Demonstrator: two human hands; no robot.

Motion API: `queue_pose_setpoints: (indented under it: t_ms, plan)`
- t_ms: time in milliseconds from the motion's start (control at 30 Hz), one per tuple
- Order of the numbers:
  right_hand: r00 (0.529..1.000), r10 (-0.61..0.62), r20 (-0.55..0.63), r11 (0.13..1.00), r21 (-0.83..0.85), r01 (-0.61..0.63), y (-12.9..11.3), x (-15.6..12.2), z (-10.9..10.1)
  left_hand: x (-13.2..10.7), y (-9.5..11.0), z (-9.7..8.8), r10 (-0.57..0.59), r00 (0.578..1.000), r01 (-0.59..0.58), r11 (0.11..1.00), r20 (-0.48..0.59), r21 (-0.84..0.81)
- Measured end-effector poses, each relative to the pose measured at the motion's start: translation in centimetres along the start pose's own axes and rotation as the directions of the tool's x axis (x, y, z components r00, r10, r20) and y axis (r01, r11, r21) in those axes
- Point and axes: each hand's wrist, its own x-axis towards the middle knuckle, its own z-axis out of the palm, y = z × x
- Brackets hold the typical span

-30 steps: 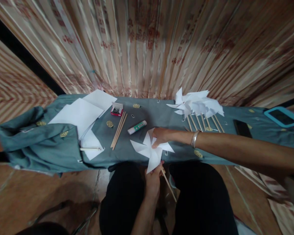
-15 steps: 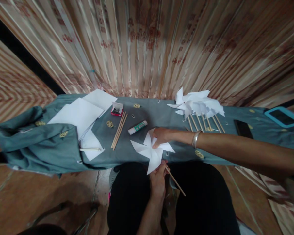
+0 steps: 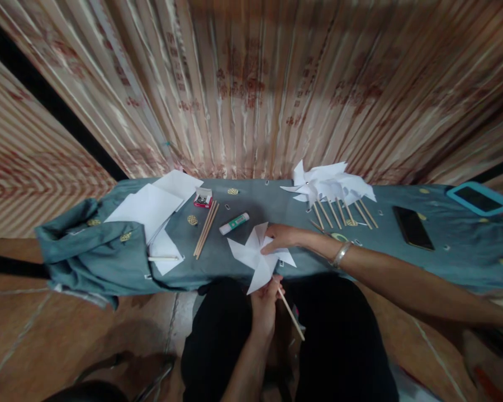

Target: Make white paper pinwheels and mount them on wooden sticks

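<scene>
The paper pinwheel [image 3: 257,259] is at the worktop's [image 3: 209,273] near edge, above the person's knees. The left hand [image 3: 265,301] is clamped on its wooden stick [image 3: 292,315], below the blades; the right hand [image 3: 279,237] pinches the paper near the centre, some fingers hidden. A glue stick [image 3: 235,223] lies just beyond, with loose sticks [image 3: 206,230] to its left and finished pinwheels [image 3: 331,181] further right.

no text readable. glue stick [image 3: 235,223], mid cloth [image 3: 264,204]: green-and-white label, lettering too small. red box [image 3: 203,197], toward cloth's far edge, left of middle: any print too small. cloth itself: small pale rectangular marks scattered, content illegible. curtain [image 3: 170,50] beyond far edge: reddish columns of character-like marks, too blurred to read.
</scene>
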Motion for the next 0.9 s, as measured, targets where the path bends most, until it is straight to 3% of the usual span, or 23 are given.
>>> queue_pose_setpoints:
  t_ms: [167,267,333,467,500,533,567,633,700,800,900]
  plan:
    - [0.991,0.016,-0.133,0.969,0.246,0.017,2.0,-1.7,-0.1,-0.2,1.0,0.4,0.038,0.996,-0.039,0.999,0.079,0.007]
    - [0.93,0.073,-0.36,0.917,0.39,0.079,2.9,-2.4,0.1,0.0,2.2,0.7,0.068,0.994,-0.071,0.997,0.091,0.038]
    - [0.827,0.109,-0.551,0.872,0.452,0.187,3.3,-2.9,0.5,0.3,3.2,1.1,0.098,0.991,-0.104,0.992,0.088,0.073]
    - [0.54,0.227,-0.811,0.806,0.467,0.363,4.0,-4.1,2.1,2.0,5.8,3.3,0.173,0.979,-0.185,0.977,0.11,0.11]
    - [0.493,0.246,-0.835,0.807,0.458,0.373,4.2,-4.4,2.5,2.7,6.5,4.2,0.196,0.974,-0.208,0.973,0.116,0.104]
    - [0.481,0.25,-0.84,0.813,0.452,0.366,4.3,-4.6,2.9,3.4,7.1,5.0,0.226,0.966,-0.238,0.967,0.123,0.095]
    - [0.489,0.249,-0.836,0.821,0.45,0.352,4.5,-4.7,3.2,4.1,7.7,5.9,0.253,0.956,-0.265,0.962,0.146,0.071]
    - [0.547,0.228,-0.805,0.827,0.457,0.328,4.6,-4.6,3.9,5.7,8.7,7.3,0.297,0.932,-0.309,0.951,0.209,0.022]
    - [0.64,0.175,-0.748,0.803,0.484,0.346,4.6,-4.0,4.5,7.1,9.2,8.1,0.303,0.921,-0.319,0.947,0.246,0.027]
    - [0.772,0.07,-0.631,0.728,0.562,0.393,4.2,-2.7,5.5,8.8,9.5,7.9,0.284,0.925,-0.314,0.945,0.253,0.086]
    - [0.863,0.014,-0.505,0.651,0.66,0.375,3.6,-1.4,6.3,9.6,9.4,7.1,0.285,0.93,-0.32,0.939,0.233,0.125]
